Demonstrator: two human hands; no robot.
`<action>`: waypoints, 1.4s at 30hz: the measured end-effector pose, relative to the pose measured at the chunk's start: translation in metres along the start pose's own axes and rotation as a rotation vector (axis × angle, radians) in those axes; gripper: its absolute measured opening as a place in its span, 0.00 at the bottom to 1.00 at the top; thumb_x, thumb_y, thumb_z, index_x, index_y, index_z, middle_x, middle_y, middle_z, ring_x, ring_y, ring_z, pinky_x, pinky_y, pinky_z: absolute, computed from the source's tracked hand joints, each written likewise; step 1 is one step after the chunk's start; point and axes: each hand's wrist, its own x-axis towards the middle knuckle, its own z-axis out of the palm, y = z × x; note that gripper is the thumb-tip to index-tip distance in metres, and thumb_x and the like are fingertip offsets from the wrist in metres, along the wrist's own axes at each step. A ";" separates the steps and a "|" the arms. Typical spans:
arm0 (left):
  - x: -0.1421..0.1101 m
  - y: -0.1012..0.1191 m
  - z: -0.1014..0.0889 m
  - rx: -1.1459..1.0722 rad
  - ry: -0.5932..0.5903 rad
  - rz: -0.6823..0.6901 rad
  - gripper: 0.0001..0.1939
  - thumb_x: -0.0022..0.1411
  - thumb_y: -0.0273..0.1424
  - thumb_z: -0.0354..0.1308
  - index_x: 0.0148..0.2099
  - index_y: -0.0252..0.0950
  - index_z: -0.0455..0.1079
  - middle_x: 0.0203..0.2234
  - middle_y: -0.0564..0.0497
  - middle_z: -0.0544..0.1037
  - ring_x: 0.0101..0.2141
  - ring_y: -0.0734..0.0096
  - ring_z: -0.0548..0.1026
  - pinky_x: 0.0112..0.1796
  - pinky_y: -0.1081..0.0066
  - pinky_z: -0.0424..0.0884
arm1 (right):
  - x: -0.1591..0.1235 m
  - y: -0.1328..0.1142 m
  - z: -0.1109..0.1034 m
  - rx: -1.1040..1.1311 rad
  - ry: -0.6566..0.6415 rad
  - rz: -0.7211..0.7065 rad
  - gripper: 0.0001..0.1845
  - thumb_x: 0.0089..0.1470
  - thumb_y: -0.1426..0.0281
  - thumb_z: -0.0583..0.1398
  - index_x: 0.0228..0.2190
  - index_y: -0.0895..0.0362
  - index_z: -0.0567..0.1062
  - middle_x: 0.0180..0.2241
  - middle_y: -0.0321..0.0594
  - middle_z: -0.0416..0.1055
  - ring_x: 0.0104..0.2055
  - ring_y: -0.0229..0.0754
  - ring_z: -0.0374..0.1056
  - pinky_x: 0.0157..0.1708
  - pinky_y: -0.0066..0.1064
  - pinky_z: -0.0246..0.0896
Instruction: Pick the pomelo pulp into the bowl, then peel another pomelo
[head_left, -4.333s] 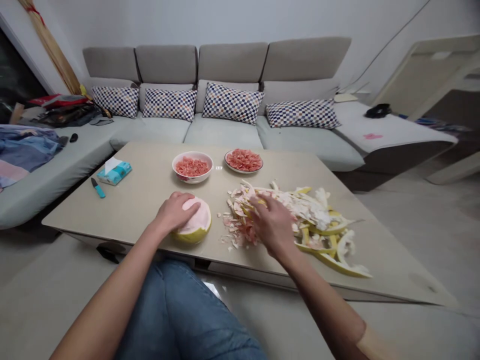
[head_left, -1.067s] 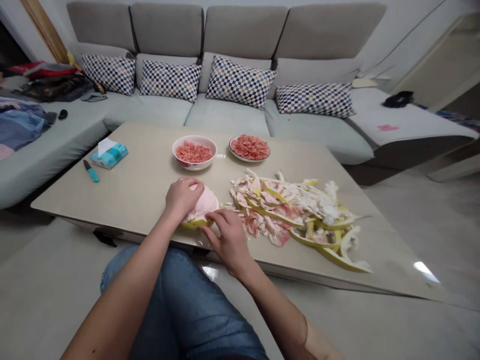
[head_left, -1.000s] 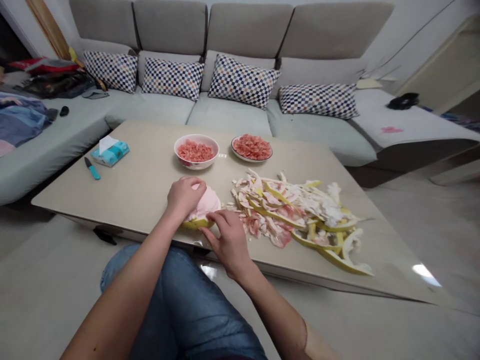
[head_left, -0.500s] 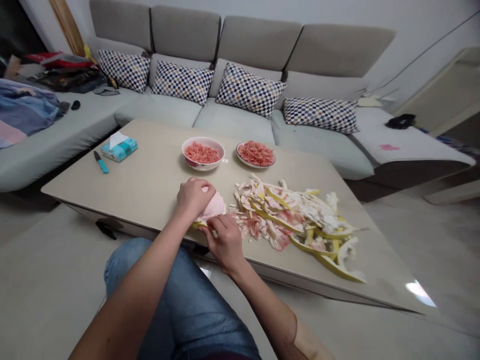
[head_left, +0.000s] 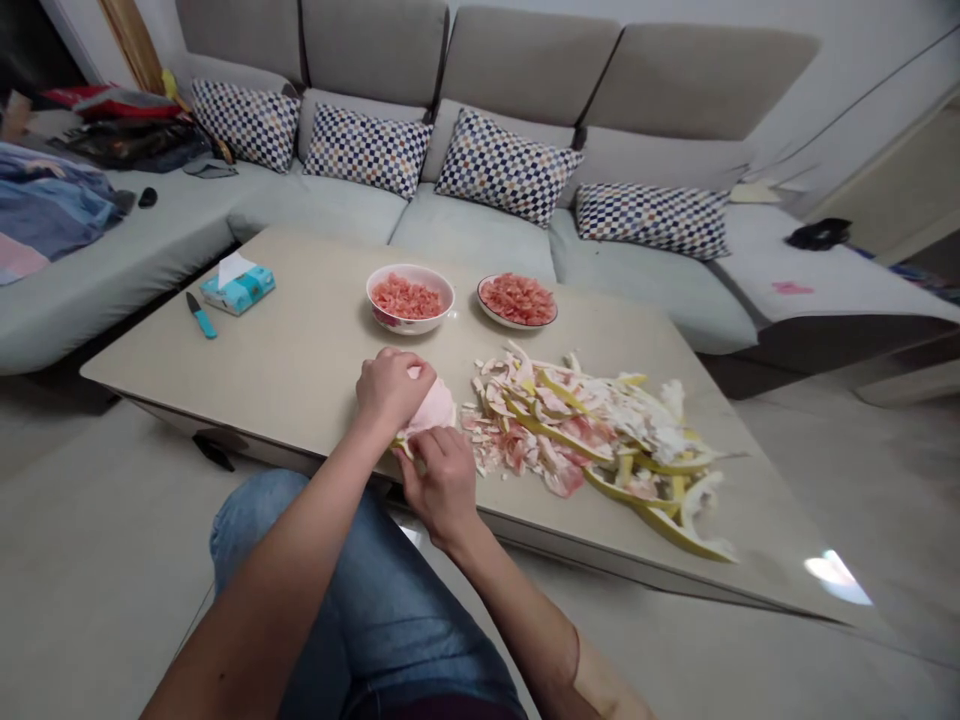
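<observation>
A pale pink, mostly peeled pomelo (head_left: 436, 408) rests near the table's front edge, with a bit of yellow-green rind at its lower side. My left hand (head_left: 393, 393) is curled over its left and top side, gripping it. At the lower edge of the fruit, my right hand (head_left: 441, 482) is closed, thumb and fingers pinching the rind there. Both hands hide much of the pomelo. To the right lies a heap of yellow and white pomelo peel (head_left: 600, 435) with torn pink membranes.
Behind the hands stand a bowl of pink pomelo flesh (head_left: 410, 300) and a plate of the same (head_left: 517, 300). A knife with a blue handle (head_left: 202, 317) and a tissue pack (head_left: 238, 287) lie at the left of the table (head_left: 247, 385). A sofa (head_left: 472, 245) runs along the back.
The camera view has shifted slightly. My right hand has moved a little to the left along the pomelo's lower edge; my left hand keeps its hold.
</observation>
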 end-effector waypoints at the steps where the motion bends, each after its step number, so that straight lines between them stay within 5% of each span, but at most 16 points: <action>1: -0.001 0.001 0.000 0.006 0.002 0.000 0.12 0.60 0.37 0.55 0.40 0.45 0.81 0.45 0.49 0.79 0.43 0.60 0.75 0.46 0.66 0.68 | -0.001 -0.002 0.001 0.005 -0.003 -0.027 0.09 0.57 0.71 0.58 0.25 0.57 0.71 0.27 0.42 0.70 0.33 0.46 0.61 0.33 0.35 0.51; 11: 0.002 -0.003 0.003 -0.030 0.032 0.008 0.13 0.60 0.37 0.55 0.39 0.43 0.81 0.43 0.47 0.80 0.43 0.59 0.76 0.47 0.64 0.68 | -0.006 -0.001 -0.016 -0.060 -0.046 0.109 0.15 0.58 0.58 0.62 0.33 0.58 0.73 0.30 0.42 0.72 0.32 0.46 0.64 0.33 0.34 0.51; 15: 0.005 -0.007 0.004 -0.040 0.044 0.017 0.13 0.60 0.36 0.55 0.38 0.43 0.81 0.42 0.47 0.80 0.42 0.58 0.76 0.46 0.64 0.69 | 0.000 -0.006 -0.011 -0.110 -0.013 0.067 0.15 0.58 0.60 0.62 0.38 0.59 0.74 0.34 0.44 0.75 0.33 0.47 0.65 0.33 0.35 0.51; 21: 0.008 -0.012 0.003 -0.051 0.047 0.056 0.13 0.60 0.37 0.54 0.38 0.42 0.80 0.40 0.48 0.81 0.42 0.60 0.77 0.45 0.66 0.70 | 0.008 -0.014 0.000 -0.135 -0.049 0.127 0.06 0.56 0.68 0.63 0.29 0.57 0.75 0.30 0.43 0.74 0.30 0.46 0.64 0.31 0.35 0.49; 28: 0.004 -0.012 0.002 -0.027 0.070 0.100 0.14 0.61 0.38 0.53 0.39 0.42 0.80 0.40 0.48 0.81 0.42 0.60 0.77 0.44 0.67 0.70 | 0.009 -0.016 -0.004 0.054 -0.153 0.180 0.02 0.54 0.73 0.62 0.29 0.58 0.76 0.30 0.41 0.76 0.32 0.43 0.68 0.32 0.33 0.53; 34: 0.011 -0.012 0.002 -0.009 0.034 0.089 0.16 0.60 0.40 0.52 0.39 0.42 0.80 0.42 0.47 0.81 0.43 0.58 0.77 0.45 0.65 0.70 | -0.017 -0.035 -0.020 0.392 -0.142 0.084 0.04 0.55 0.70 0.63 0.28 0.56 0.75 0.29 0.37 0.74 0.31 0.40 0.69 0.31 0.29 0.57; 37: 0.015 -0.021 0.000 -0.081 0.016 0.139 0.15 0.60 0.39 0.53 0.38 0.40 0.80 0.41 0.47 0.81 0.44 0.60 0.77 0.48 0.65 0.69 | -0.016 -0.009 -0.036 0.435 -0.056 0.126 0.04 0.59 0.72 0.60 0.32 0.56 0.76 0.31 0.39 0.74 0.33 0.40 0.69 0.33 0.28 0.60; 42: 0.018 -0.044 -0.007 -0.262 -0.053 0.268 0.15 0.61 0.39 0.53 0.39 0.38 0.79 0.41 0.48 0.81 0.45 0.65 0.76 0.51 0.67 0.69 | 0.003 0.094 -0.066 0.255 0.168 0.265 0.08 0.58 0.74 0.58 0.35 0.57 0.79 0.34 0.43 0.73 0.35 0.43 0.69 0.36 0.33 0.66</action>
